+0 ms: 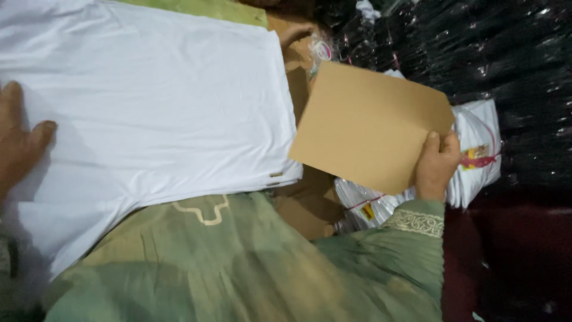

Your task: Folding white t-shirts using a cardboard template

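Note:
A white garment [155, 101] lies spread flat across the upper left. My left hand [18, 143] rests flat on its left edge, fingers apart, holding nothing. My right hand [437, 164] grips the lower right corner of a brown cardboard sheet [369, 125], thumb on top. The sheet is held tilted just right of the garment, its left corner near the garment's hem. My green embroidered sleeve [411, 238] and green clothing [238, 268] fill the bottom of the view.
Packed white garments in clear plastic bags [476, 149] lie under the cardboard at the right. A stack of black plastic-wrapped packs [494, 53] fills the upper right. More brown cardboard [304, 209] lies beneath. Another person's fingers [296, 33] show at the top.

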